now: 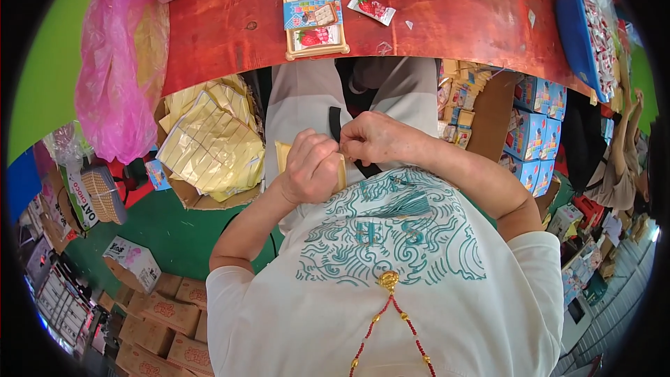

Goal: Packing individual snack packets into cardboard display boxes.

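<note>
**Yellow tray being handled in the lap, 1 packed tray on the surface**

Red wooden surface runs across the top of the view, and below its edge the person sits with both hands drawn together over the lap. Left hand is curled with its fingers clenched over the front of a thin yellow tray, which stands out to the left of the knuckles. Right hand meets it from the other side, fingertips pinched at the tray's top edge; what exactly they nip there is hidden behind the left hand. A black strap hangs down between the 2 hands.

As far as the work can be judged, it looks to be in its middle. On the surface a long tray already holds white cubes at its far end and coloured packets nearer the person, so 1 unit seems filled. A loose strawberry packet lies just beside it, not yet placed. The yellow tray in the hands appears empty and only being readied. A cardboard box of flat yellow trays stands at the person's left knee, still heaped high, so much is left. A blue bin of packets sits at the surface's right end, and blue cartons are stacked below
</note>
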The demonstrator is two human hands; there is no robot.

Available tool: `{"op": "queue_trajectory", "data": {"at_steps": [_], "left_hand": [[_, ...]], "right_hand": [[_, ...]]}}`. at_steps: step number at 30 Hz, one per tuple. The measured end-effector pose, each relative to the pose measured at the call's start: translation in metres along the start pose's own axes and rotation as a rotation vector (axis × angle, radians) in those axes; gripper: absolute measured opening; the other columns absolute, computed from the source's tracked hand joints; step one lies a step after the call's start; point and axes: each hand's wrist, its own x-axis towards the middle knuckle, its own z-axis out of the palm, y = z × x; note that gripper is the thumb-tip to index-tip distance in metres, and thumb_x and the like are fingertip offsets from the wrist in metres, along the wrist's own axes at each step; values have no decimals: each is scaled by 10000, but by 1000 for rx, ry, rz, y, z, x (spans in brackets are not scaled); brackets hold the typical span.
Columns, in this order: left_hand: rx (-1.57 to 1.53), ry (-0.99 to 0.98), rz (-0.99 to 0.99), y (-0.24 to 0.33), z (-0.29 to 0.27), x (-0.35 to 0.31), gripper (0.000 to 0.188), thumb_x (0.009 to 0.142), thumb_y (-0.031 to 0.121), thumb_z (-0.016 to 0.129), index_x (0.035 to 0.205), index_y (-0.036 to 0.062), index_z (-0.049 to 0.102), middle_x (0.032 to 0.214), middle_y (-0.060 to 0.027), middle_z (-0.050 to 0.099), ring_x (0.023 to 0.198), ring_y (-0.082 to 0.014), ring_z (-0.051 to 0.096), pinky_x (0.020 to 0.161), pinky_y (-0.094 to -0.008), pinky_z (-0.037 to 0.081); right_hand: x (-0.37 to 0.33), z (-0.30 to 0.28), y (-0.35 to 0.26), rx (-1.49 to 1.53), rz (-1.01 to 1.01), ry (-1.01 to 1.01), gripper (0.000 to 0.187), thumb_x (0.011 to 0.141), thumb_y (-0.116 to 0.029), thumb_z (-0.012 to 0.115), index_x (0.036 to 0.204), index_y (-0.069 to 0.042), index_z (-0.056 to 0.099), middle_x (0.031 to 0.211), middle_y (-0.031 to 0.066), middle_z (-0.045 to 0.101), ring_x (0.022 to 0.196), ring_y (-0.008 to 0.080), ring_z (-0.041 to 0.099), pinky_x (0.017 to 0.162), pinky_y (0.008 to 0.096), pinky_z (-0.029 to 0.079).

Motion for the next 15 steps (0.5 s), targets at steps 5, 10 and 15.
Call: {"op": "queue_trajectory", "data": {"at_steps": [5,10,15], "left_hand": [[-15,-6,19,-2,6,-5,181,650,57,606,773,-33,509,811,-160,552,682,-294,564,627,-406,470],[-41,15,-13,-3,6,-3,214,625,47,637,777,-37,511,819,-158,550,665,-285,558,610,-388,463],[-33,39,-12,-4,2,1,244,606,47,661,783,-34,514,829,-157,551,656,-278,555,598,-378,456]], "right_hand": [[-2,5,4,-56,-43,54,205,768,-148,540,747,8,671,657,161,647,652,244,660,632,369,511],[-5,12,5,128,-2,115,158,770,-80,527,832,24,629,692,154,657,667,219,654,619,358,510],[1,20,14,347,-18,106,138,765,-25,510,858,18,604,655,94,626,618,144,612,551,311,492]]}}
